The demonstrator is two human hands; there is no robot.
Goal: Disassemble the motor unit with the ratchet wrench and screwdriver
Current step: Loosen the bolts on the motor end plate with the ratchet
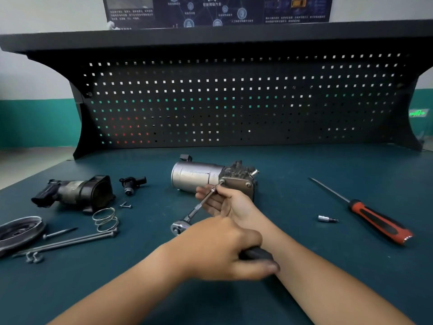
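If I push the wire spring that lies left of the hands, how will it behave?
The spring looks like thin open wire coils, so it is probably light and would squash easily. It lies on its side, so a push may roll it over the mat, perhaps toward the long bolts just in front.

Two bare hands work: the left hand [218, 249] and the right hand [225, 202]. Between their fingers runs one chrome ratchet wrench [187, 219]. At its tip sits one silver cylindrical motor unit [210, 177]. Right of the fingers lie one red-and-black-handled screwdriver [375, 219] and one small chrome socket bit [326, 218]. Left of them, one wire coil spring [105, 219] and two long thin metal rods [70, 242].
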